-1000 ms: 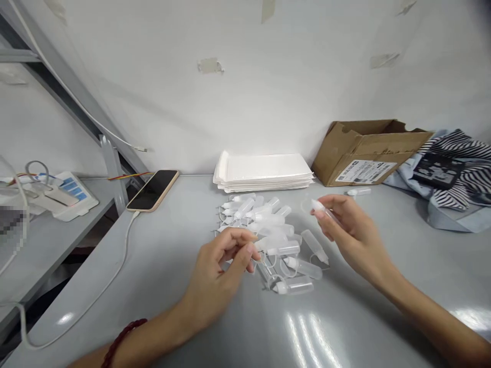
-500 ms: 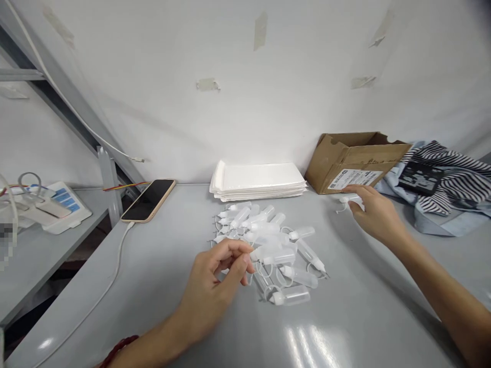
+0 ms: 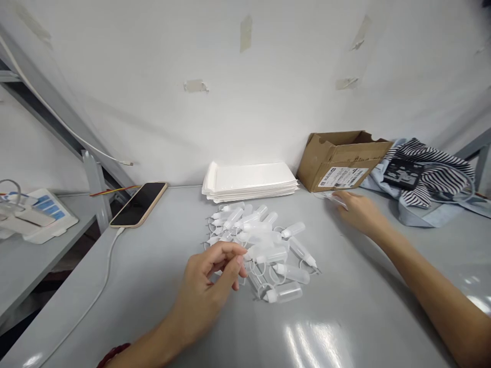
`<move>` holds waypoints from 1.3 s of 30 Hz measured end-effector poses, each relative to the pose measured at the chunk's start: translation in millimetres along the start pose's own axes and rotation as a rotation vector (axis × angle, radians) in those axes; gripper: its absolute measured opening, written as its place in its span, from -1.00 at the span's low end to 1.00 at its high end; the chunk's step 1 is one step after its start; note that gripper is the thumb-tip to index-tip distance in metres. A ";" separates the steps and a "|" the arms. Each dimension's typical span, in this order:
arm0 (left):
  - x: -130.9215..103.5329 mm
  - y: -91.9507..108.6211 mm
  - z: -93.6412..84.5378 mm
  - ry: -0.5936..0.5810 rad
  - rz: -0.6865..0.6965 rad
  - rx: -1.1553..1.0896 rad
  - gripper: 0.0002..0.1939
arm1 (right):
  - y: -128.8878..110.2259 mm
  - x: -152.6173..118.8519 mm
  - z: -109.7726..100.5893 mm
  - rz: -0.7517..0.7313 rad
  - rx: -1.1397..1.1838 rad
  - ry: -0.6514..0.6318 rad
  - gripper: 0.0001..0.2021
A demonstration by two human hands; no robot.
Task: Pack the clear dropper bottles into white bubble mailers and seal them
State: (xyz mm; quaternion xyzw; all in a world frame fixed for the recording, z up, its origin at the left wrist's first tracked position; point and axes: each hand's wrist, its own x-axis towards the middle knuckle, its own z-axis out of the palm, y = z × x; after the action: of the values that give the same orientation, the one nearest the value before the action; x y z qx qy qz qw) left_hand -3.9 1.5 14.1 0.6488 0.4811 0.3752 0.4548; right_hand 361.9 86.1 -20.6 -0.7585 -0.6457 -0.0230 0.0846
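Observation:
Clear plastic squeeze bottles with white caps and thin needle tips lie in a loose heap on the grey table. At the heap's near left edge, my left hand has its thumb and forefinger pinched at the cap end of a bottle. Farther right, in front of the cardboard box, my right hand holds another clear bottle in its fingertips, partly hidden by the fingers. Its thin loop points left, close to the tabletop.
Behind the heap is a stack of white padded envelopes. The open cardboard box stands at the back right, beside striped cloth with a black item on it. A phone with a white cable lies left.
The view has shifted slightly, moving the scene left. In my right hand the bottle has turned and sits deeper behind the fingers. My left hand keeps its pinch at the heap.

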 end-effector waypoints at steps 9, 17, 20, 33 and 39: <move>-1.2 -0.6 3.6 -0.111 0.021 0.062 -0.87 | -57.4 -33.6 -13.2 -0.175 0.200 0.303 -0.76; -5.6 -0.2 10.9 -0.248 -0.005 -0.013 -0.75 | -116.8 -100.7 -13.8 -0.686 0.414 0.347 -0.73; -5.5 0.6 11.6 -0.251 -0.034 -0.003 -0.75 | -115.9 -114.0 -13.4 -0.756 0.392 0.288 -0.64; -1.6 -2.3 8.7 -0.320 0.093 0.104 -0.70 | -113.7 -111.8 -18.1 -0.853 0.415 0.262 -0.56; -3.0 -0.5 8.8 -0.312 0.122 0.145 -0.72 | -121.6 -112.6 -28.6 -0.939 0.445 0.246 -0.64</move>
State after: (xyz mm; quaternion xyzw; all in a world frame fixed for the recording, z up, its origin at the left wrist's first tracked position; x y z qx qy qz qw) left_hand 3.3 -3.3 10.7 0.7583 0.3904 0.2613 0.4521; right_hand 225.9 -9.8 3.3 -0.3435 -0.8902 -0.0096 0.2992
